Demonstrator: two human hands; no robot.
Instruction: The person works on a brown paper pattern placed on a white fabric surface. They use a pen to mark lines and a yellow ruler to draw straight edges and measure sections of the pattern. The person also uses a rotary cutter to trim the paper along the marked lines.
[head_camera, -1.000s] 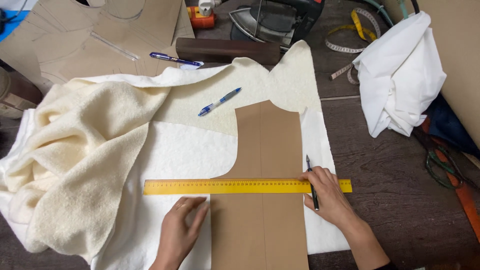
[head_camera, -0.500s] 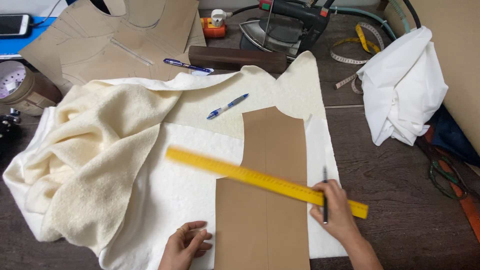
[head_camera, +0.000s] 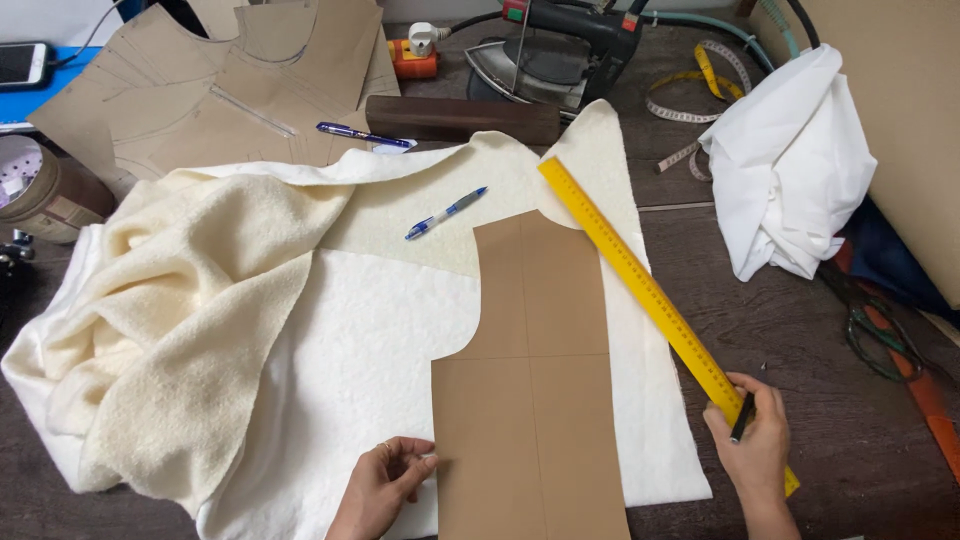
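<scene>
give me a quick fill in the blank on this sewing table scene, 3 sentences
1. The right hand holds a dark pen and the lower end of the yellow ____.
2. The left hand rests at the left edge of the brown ____ pattern piece.
3. A blue pen lies on the ____ fabric.

Missing words: ruler; cardboard; cream

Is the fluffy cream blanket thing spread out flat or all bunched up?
Partly both. The cream fabric is bunched in thick folds on the left, but lies flat under the brown paper pattern.

Bare table (head_camera: 800, 330) beside ruler (head_camera: 640, 275)
</scene>
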